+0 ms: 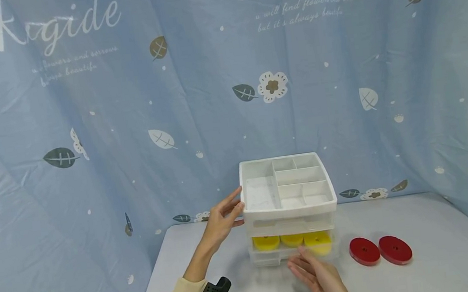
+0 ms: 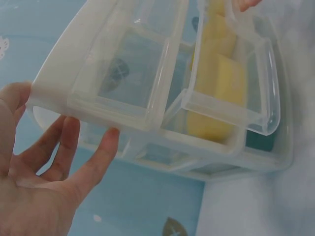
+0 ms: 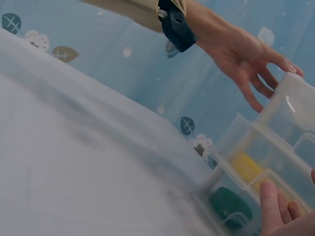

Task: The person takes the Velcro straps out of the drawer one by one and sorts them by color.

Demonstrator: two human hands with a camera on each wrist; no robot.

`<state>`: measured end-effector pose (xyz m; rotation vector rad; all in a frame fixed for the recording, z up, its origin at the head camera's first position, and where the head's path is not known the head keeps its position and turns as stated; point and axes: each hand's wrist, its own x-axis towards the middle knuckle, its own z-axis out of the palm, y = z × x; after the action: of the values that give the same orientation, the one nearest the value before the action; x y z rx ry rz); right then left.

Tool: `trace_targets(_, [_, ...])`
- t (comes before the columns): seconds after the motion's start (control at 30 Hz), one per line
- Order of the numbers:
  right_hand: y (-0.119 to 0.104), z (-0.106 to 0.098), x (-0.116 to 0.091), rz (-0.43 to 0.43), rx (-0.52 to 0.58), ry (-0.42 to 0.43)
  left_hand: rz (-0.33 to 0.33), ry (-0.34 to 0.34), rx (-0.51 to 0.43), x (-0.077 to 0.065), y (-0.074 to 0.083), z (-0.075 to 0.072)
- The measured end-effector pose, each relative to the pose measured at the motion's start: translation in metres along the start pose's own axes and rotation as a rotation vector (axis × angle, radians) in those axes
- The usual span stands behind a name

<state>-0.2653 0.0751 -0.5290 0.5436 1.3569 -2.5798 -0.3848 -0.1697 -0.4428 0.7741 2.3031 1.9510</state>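
A white tabletop drawer unit (image 1: 291, 211) has clear drawers and a divided tray on top. Its middle drawer (image 2: 224, 110) is pulled partly out, with several yellow discs (image 1: 317, 243) inside. Something green (image 3: 230, 205) shows through the bottom drawer. My left hand (image 1: 221, 220) touches the unit's left side near the top with spread fingertips. In front of the middle drawer is my right hand (image 1: 318, 277), fingers extended and fingertips close to the drawer's front handle. In the right wrist view, those fingers (image 3: 269, 199) overlap the drawer front.
Two red discs (image 1: 364, 251) lie on the white table (image 1: 441, 266), to the right of the unit. A blue patterned curtain (image 1: 207, 71) hangs behind and along the sides. The left wrist carries a black strap-on device (image 1: 217, 289).
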Motion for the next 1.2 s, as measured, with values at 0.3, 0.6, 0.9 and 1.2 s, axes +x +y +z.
trace_targets(0.3, [0.003,-0.003,-0.008,0.048,-0.052,0.052,0.016,-0.005,0.015,0.001,-0.002,0.0])
trace_targets(0.6, [0.008,-0.007,-0.016,0.074,-0.072,0.007,0.041,-0.027,0.003,0.0,0.0,0.0])
trace_targets(0.9, [0.015,-0.01,-0.023,0.122,-0.084,-0.012,0.029,-0.027,-0.003,0.0,0.0,-0.001])
trace_targets(1.2, [0.021,-0.013,-0.029,0.141,-0.127,0.039,0.039,-0.024,0.006,0.0,0.001,0.0])
